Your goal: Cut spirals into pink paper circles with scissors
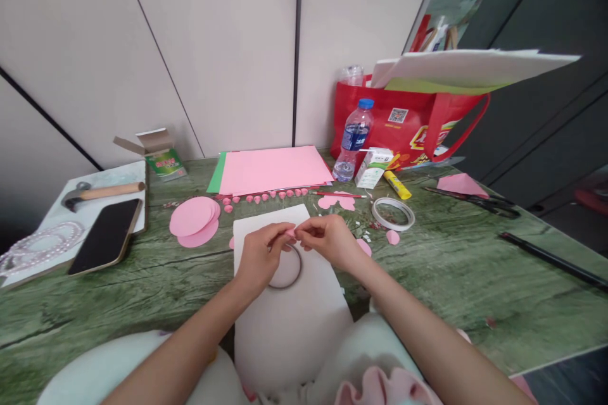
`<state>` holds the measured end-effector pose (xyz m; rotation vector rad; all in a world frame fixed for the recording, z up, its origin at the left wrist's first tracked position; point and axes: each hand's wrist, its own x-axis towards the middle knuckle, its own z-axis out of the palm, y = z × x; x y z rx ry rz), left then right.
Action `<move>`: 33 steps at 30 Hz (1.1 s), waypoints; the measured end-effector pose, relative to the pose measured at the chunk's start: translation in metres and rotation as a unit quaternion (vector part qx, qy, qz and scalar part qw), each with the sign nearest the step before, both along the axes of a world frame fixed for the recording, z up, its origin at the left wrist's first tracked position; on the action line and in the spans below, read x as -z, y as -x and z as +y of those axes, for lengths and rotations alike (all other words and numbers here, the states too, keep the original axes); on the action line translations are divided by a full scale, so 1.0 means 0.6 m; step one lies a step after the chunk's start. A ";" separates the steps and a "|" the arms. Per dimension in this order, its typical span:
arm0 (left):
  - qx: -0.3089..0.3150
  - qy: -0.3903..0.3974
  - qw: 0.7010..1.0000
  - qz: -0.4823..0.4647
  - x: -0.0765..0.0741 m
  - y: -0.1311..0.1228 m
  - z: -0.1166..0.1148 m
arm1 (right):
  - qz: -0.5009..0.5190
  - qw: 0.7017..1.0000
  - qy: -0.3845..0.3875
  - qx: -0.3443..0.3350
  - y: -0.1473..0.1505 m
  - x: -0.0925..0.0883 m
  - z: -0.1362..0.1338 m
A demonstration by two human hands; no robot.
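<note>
Between my hands is a small piece of pink paper (290, 234), mostly covered by the fingertips. My left hand (260, 250) pinches it from the left. From the right, my right hand (329, 238) is closed with thumb and fingers at the same paper. Below them a thin dark ring (301, 267) lies on a white sheet (294, 329) that reaches from the table onto my lap. Several small rolled pink paper flowers (265, 197) stand in a row beyond the sheet. Pink paper circles (194, 216) are stacked at the left.
Pink paper sheets (280, 168) lie at the back. On the right are a roll of tape (408, 220), a glue stick (397, 184), a water bottle (352, 139), scissors (494, 204) and a red bag (413, 120). A phone (108, 235) and hammer (109, 192) are left.
</note>
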<state>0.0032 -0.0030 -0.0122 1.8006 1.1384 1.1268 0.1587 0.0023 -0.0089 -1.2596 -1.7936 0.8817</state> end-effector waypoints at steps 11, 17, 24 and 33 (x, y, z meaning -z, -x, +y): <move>0.022 0.030 0.999 0.004 0.005 0.000 0.003 | -0.042 0.999 -0.029 0.009 0.002 -0.003 -0.003; 0.018 0.032 0.999 -0.011 0.003 0.000 0.003 | -0.053 0.998 -0.044 0.003 0.003 0.000 -0.001; 0.026 0.061 0.997 -0.026 0.003 -0.002 0.002 | -0.050 0.998 -0.037 0.007 0.004 0.004 -0.001; 0.025 0.053 0.998 -0.004 0.007 -0.001 0.002 | -0.022 1.000 0.003 0.005 0.002 0.004 0.002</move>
